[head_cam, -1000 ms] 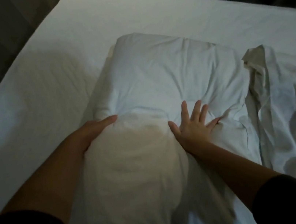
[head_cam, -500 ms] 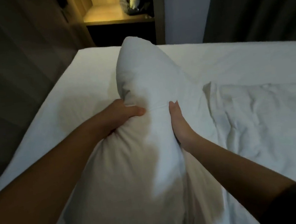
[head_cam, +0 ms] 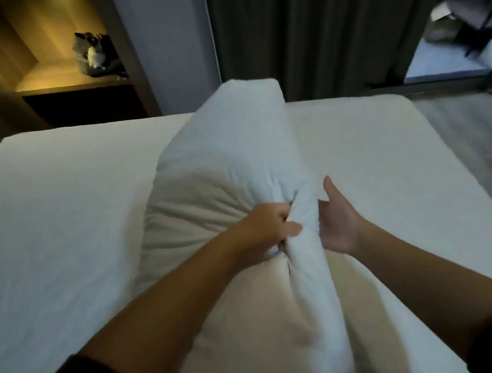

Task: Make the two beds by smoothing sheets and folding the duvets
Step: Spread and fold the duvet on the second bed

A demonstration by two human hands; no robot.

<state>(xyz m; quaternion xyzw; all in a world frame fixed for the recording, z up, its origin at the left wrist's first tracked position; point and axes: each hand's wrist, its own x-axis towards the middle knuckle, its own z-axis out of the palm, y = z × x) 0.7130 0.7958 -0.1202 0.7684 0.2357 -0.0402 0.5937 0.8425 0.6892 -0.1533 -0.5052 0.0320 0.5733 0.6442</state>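
Note:
A big white pillow (head_cam: 227,157) is lifted over the bed, its far end pointing away from me. My left hand (head_cam: 268,226) is clenched on a bunched fold of its cover near the middle. My right hand (head_cam: 337,220) is just to the right of that fold, fingers spread, thumb up, palm against the pillow's side without gripping. The bed (head_cam: 45,216) under it is covered by a smooth white sheet. No duvet shows in this view.
A lit wooden niche (head_cam: 69,81) with a dark bag (head_cam: 95,54) sits beyond the bed's far left corner. Dark curtains (head_cam: 309,17) hang behind the bed. Grey floor (head_cam: 479,135) runs along the right side, with a window and furniture at far right.
The pillow has been raised off the bed and carried toward its far end. My left hand now clutches a fold of it. My right hand has let go and opened.

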